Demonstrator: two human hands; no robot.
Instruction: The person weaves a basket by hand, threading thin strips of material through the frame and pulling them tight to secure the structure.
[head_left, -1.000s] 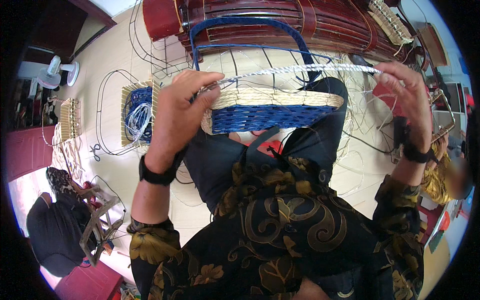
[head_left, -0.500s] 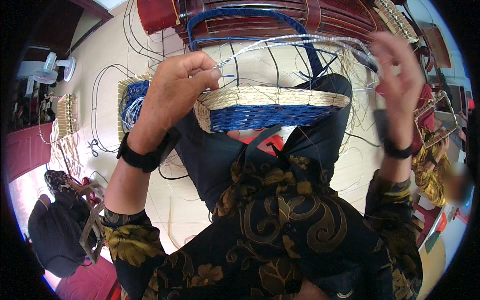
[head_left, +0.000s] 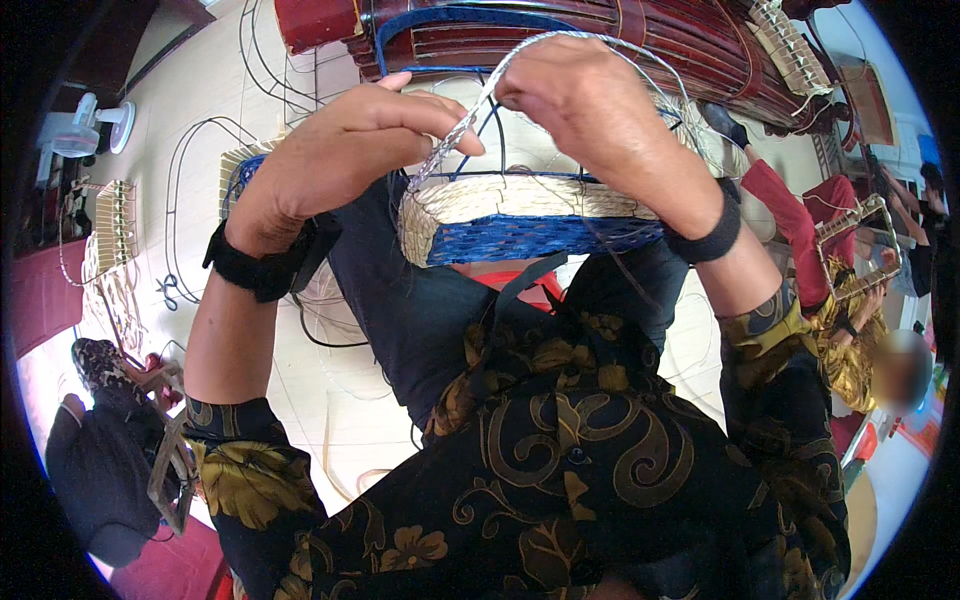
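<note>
A half-woven basket (head_left: 520, 222) rests on my lap, its wall woven in cream and blue strips over a blue wire frame. My left hand (head_left: 350, 150) pinches a silvery braided strand (head_left: 452, 138) just above the basket's left rim. My right hand (head_left: 590, 105) grips the same strand higher up, over the middle of the basket, where it arches past the blue wire handle (head_left: 430, 18). Both wrists wear black bands.
Dark red woven furniture (head_left: 640, 30) stands ahead. On the floor to the left lie wire frames (head_left: 190, 170), another partly woven blue basket (head_left: 240, 170) and a white fan (head_left: 85, 125). A person (head_left: 850, 300) sits at the right with a frame; another (head_left: 100, 370) sits at the lower left.
My right hand swung in from the far right to the basket's middle, bringing the strand with it. My left hand shifted right along the rim and now pinches the strand.
</note>
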